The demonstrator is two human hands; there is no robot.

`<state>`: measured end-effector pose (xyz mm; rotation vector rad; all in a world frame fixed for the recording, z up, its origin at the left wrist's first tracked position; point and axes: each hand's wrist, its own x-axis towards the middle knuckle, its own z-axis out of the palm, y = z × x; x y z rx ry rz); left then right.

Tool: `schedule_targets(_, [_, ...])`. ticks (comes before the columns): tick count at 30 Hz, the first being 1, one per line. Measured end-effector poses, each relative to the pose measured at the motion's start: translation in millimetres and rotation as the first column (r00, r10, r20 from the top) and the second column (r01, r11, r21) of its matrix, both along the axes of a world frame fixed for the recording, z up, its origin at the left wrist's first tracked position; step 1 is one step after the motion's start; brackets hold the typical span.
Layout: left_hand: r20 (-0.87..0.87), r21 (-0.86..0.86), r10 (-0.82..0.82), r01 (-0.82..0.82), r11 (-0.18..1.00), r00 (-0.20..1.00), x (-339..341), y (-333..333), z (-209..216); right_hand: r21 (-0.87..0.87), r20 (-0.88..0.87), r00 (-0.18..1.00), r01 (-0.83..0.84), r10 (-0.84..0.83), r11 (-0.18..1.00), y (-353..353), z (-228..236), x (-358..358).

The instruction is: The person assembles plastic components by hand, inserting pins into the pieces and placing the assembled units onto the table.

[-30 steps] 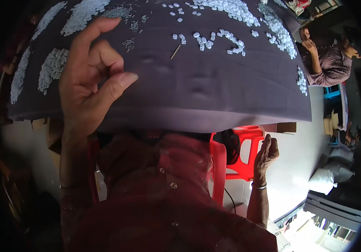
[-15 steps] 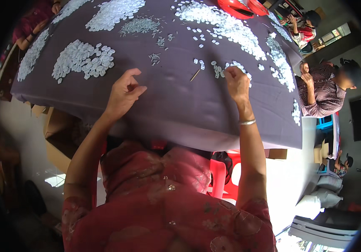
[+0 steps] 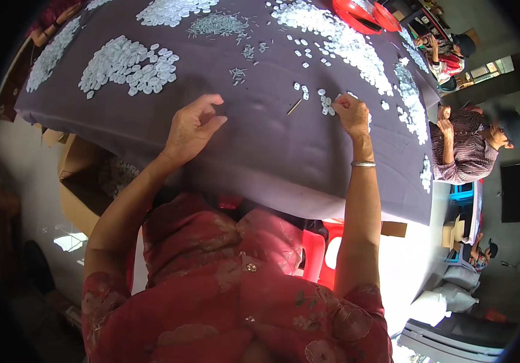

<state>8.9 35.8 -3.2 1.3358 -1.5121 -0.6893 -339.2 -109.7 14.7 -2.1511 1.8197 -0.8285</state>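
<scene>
Your short-sleeved red floral top with shiny buttons down the front, plus your silvery right-wrist bangle.

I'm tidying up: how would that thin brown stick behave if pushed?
The thin brown stick looks light, being so slim, and probably stiff, since it lies straight. It might roll or slide, lying loose on the purple-grey cloth.

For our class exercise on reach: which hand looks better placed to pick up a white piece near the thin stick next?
Probably the right hand: it is beside a cluster of white pieces near the thin stick, while the left hand is over the cloth, farther off.
</scene>
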Motion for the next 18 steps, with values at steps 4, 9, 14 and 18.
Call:
schedule_targets(4, [-0.026, 0.048, -0.035, 0.037, 0.998, 0.999, 2.3, -1.2, 4.5, -0.023, -0.061, 0.998, -0.031, 0.030, 0.999, 13.2, 4.4, 5.7])
schedule_targets(9, [0.015, 0.134, -0.124, 0.121, 0.984, 0.992, 8.1, -9.2, 13.3, 0.025, -0.006, 0.998, -0.061, 0.062, 0.998, 17.9, 4.5, 3.9])
schedule_targets(14, [-0.035, 0.153, -0.135, 0.139, 0.978, 0.990, -1.0, -17.7, 15.8, 0.126, 0.140, 0.988, -0.085, 0.067, 0.988, 19.2, 5.0, 1.5])
schedule_targets(18, [-0.019, 0.166, -0.139, 0.141, 0.976, 0.990, -10.1, -18.8, 18.7, 0.106, 0.134, 0.985, -0.125, 0.110, 0.987, 16.4, 3.7, 0.9])
